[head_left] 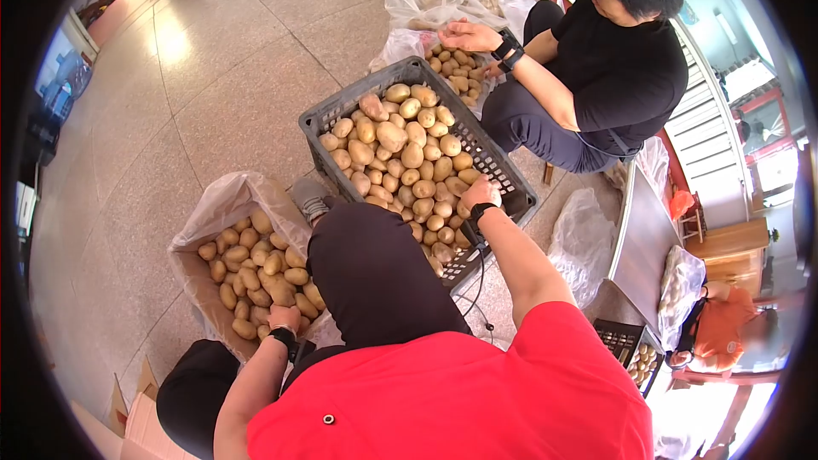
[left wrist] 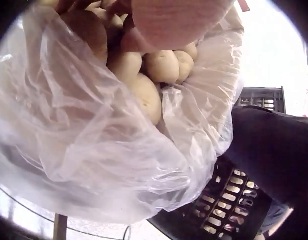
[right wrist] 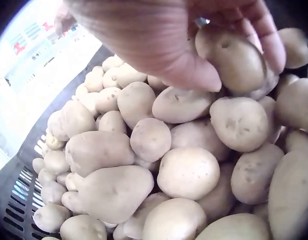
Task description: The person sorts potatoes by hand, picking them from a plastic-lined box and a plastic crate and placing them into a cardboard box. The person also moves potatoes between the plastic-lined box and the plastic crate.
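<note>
My right hand [head_left: 482, 193] is over the right side of a dark plastic crate [head_left: 335, 99] heaped with potatoes [head_left: 412, 156]. In the right wrist view, thumb and fingers hold a brown potato [right wrist: 231, 60] from both sides, above the pile. My left hand [head_left: 285, 318] reaches down at the near edge of a box lined with a clear plastic bag [head_left: 198, 243], among more potatoes [head_left: 247, 268]. The left wrist view has that hand's palm [left wrist: 179, 22] over the potatoes; its fingertips are partly cut off, and I cannot tell whether they grip one.
Across the crate squats a person in black [head_left: 630, 77], beside a plastic sack of potatoes [head_left: 456, 72]. My knee [head_left: 366, 264] stands between box and crate. To the right are a table [head_left: 643, 243], a loose plastic bag [head_left: 583, 243] and a smaller black crate [head_left: 615, 336]. A cable [head_left: 484, 277] hangs near my right wrist.
</note>
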Demonstrator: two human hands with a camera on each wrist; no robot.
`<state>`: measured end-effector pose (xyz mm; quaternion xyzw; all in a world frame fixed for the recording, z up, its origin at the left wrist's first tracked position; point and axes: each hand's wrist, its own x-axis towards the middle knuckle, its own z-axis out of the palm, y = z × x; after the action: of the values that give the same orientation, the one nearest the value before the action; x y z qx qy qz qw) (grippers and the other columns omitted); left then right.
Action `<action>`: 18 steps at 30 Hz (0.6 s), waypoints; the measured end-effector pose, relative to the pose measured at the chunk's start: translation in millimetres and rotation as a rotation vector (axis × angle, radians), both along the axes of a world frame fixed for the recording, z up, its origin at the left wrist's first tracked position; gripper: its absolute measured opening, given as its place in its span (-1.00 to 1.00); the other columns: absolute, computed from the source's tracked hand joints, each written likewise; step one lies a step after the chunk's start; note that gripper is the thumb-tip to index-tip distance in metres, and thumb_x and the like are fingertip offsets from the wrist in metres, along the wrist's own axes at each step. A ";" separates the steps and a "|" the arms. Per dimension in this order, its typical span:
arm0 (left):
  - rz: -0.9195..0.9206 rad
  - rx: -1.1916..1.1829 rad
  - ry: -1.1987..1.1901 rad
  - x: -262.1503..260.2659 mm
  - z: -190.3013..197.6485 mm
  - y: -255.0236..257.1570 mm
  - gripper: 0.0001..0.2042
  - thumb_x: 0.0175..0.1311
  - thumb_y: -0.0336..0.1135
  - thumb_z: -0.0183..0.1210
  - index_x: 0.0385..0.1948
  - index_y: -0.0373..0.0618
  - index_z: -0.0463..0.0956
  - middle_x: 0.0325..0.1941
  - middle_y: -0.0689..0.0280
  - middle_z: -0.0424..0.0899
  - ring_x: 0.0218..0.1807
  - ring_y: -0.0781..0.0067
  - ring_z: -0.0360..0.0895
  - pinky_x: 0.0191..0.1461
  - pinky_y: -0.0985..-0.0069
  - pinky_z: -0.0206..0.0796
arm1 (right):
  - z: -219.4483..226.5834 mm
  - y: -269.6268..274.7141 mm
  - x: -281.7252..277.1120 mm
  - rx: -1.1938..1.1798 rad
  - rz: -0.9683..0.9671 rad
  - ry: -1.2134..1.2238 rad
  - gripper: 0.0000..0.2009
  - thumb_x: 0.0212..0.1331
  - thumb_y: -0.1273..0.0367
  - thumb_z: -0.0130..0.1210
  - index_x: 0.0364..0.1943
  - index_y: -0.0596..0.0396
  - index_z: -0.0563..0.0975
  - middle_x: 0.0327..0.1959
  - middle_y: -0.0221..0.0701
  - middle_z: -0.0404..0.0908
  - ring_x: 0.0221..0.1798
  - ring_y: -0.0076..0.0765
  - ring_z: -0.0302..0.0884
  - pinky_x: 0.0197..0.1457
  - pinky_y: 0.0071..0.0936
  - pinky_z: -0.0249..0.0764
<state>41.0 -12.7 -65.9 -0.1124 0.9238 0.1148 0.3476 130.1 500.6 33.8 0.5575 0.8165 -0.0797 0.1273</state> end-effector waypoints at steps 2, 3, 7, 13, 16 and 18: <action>0.063 0.050 -0.006 -1.0 4.2 0.9 -0.41 0.03 -0.12 0.15 0.10 -0.30 0.35 0.10 -0.19 0.50 0.17 -0.18 0.44 0.26 0.17 0.28 | 18.8 -3.9 -2.4 -0.014 -0.012 0.000 -0.44 0.09 0.24 0.14 0.14 0.25 0.28 0.14 0.10 0.31 0.11 0.02 0.47 0.14 -0.34 0.47; 0.063 0.045 -0.009 -2.0 9.0 1.7 -0.41 0.03 -0.12 0.13 0.11 -0.27 0.34 0.10 -0.17 0.51 0.18 -0.13 0.45 0.27 0.19 0.28 | 22.7 -4.1 -3.6 -0.028 -0.024 -0.002 -0.43 0.09 0.24 0.14 0.15 0.24 0.28 0.17 0.12 0.27 0.11 0.01 0.48 0.14 -0.35 0.48; 0.020 0.151 0.022 -6.4 -11.7 -17.5 -0.41 0.05 -0.11 0.11 0.14 -0.22 0.34 0.08 -0.13 0.54 0.16 -0.09 0.47 0.26 0.20 0.28 | 8.8 0.6 -2.7 -0.027 -0.075 0.009 -0.47 0.14 0.26 0.09 0.17 0.22 0.27 0.18 0.08 0.20 0.07 0.02 0.51 0.13 -0.35 0.49; 0.001 0.140 -0.016 -9.5 5.9 -24.8 -0.38 0.04 -0.15 0.08 0.19 -0.24 0.29 0.10 -0.18 0.50 0.19 -0.14 0.43 0.27 0.21 0.26 | 1.7 -5.2 -6.5 0.081 -0.073 -0.054 -0.46 0.20 0.19 0.07 0.11 0.28 0.19 0.04 0.04 0.39 -0.03 -0.14 0.59 -0.05 -0.38 0.59; -0.018 0.116 -0.025 -8.6 15.6 -17.1 -0.32 0.03 -0.16 0.07 0.25 -0.28 0.22 0.11 -0.19 0.50 0.19 -0.09 0.44 0.28 0.24 0.27 | -7.6 -1.3 -5.7 0.127 -0.099 0.012 -0.57 0.19 0.28 0.02 0.08 0.20 0.26 0.04 0.07 0.42 -0.02 -0.02 0.60 -0.02 -0.29 0.59; -0.023 0.131 -0.008 -9.1 16.4 -17.0 -0.33 0.03 -0.18 0.08 0.25 -0.28 0.22 0.11 -0.17 0.50 0.19 -0.08 0.44 0.27 0.24 0.27 | -18.9 9.6 0.0 0.093 -0.143 0.052 -0.60 0.22 0.34 -0.05 0.12 0.17 0.28 0.07 0.09 0.41 0.03 0.04 0.57 0.04 -0.21 0.56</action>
<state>32.0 -29.7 -49.5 -0.0791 0.9141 0.1707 0.3592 130.1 510.2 15.0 0.6176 0.7804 -0.0650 0.0737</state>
